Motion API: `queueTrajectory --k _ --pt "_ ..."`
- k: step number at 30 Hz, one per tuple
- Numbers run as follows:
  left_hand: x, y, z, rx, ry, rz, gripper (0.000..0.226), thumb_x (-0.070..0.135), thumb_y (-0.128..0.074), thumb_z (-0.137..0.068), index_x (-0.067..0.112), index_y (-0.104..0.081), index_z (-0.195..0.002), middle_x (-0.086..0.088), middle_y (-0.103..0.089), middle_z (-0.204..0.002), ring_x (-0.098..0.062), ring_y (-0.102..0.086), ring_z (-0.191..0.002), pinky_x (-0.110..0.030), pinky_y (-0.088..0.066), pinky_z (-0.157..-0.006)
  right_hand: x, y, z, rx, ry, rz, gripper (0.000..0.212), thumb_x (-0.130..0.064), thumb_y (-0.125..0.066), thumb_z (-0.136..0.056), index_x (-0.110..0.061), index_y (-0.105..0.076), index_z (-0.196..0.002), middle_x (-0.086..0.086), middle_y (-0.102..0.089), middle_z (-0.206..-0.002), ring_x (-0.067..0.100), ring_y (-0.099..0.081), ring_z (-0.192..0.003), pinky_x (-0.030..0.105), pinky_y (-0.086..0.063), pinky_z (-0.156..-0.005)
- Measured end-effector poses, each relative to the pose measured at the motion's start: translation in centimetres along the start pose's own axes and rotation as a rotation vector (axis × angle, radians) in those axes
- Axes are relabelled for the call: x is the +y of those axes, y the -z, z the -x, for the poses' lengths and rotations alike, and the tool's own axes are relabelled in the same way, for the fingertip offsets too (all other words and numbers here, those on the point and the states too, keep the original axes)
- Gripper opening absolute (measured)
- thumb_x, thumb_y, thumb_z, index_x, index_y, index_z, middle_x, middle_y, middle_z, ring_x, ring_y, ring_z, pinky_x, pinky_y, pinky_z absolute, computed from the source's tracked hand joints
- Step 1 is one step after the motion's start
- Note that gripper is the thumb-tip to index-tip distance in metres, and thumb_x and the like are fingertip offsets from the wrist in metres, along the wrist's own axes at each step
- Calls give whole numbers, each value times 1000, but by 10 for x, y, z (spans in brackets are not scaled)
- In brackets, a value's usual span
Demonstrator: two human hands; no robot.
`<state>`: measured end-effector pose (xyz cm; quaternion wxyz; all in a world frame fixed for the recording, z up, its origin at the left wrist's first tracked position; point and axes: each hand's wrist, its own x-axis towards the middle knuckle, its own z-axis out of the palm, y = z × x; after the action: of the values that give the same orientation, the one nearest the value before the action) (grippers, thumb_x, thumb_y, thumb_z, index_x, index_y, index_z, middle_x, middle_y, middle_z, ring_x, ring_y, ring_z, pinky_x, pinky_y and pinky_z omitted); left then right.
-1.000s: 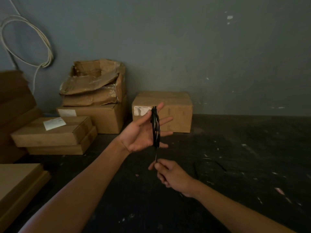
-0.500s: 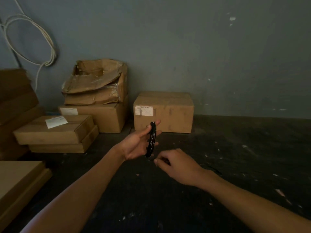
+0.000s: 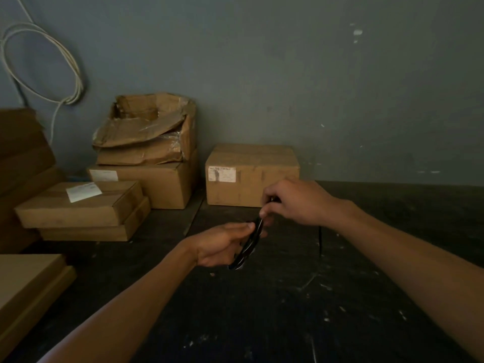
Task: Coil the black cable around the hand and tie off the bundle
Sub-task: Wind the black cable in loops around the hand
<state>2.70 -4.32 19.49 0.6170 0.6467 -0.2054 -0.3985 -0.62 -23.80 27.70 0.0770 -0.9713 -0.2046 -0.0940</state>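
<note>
Dim storeroom floor behind, but the black cable (image 3: 250,243) looks mostly coiled, bundle held in the left hand (image 3: 222,244), right hand (image 3: 296,203) just above pinching the loose tail, so tying off is left.

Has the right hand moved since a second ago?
Yes. The right hand rose from below the cable coil to above it, now level with the labelled box's lower edge.

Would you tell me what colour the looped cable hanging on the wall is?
The looped cable is white, seen in the head view.
</note>
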Motion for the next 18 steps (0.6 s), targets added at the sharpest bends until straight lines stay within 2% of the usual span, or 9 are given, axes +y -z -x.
queueTrajectory --k 2,4,9,13,18 --pt "2 -1 2 -64 19 -61 37 37 -36 -98 44 -44 -133 2 -34 -155 -24 -31 -140 -55 -23 -112 4 1 -4 -10 12 -24 18 -42 -64 -87 -26 -68 -93 -4 -69 -90 13 -62 -86 32 -50 -70" --pt "1 -1 3 -128 36 -107 38 41 -37 -98 48 -44 -134 0 -25 -161 -30 -14 -149 -60 -13 -116 11 -1 -7 -21 12 -61 15 -41 -65 -86 -27 -67 -92 -4 -68 -92 13 -61 -87 37 -53 -76" --pt "4 -1 3 -233 45 -75 39 43 -36 -99 51 -48 -135 7 -33 -157 -29 -21 -147 -57 -21 -110 33 -10 -13 4 14 -258 10 -38 -67 -86 -28 -70 -89 -3 -68 -91 15 -62 -87 45 -52 -81" --pt "10 3 3 -257 -4 7 44 45 -40 -96 48 -46 -139 9 -41 -151 -31 -23 -146 -68 -13 -114 43 -22 -13 54 -8 -449 7 -28 -65 -90 -29 -71 -87 -4 -71 -90 14 -63 -91 43 -51 -87" --pt "15 3 3 -292 -67 90 53 48 -48 -90 46 -42 -143 1 -36 -156 -36 -25 -145 -71 -14 -112 51 -42 -9 59 -57 -623 17 -19 -55 -96 -26 -68 -88 -5 -68 -87 11 -64 -90 36 -50 -83"
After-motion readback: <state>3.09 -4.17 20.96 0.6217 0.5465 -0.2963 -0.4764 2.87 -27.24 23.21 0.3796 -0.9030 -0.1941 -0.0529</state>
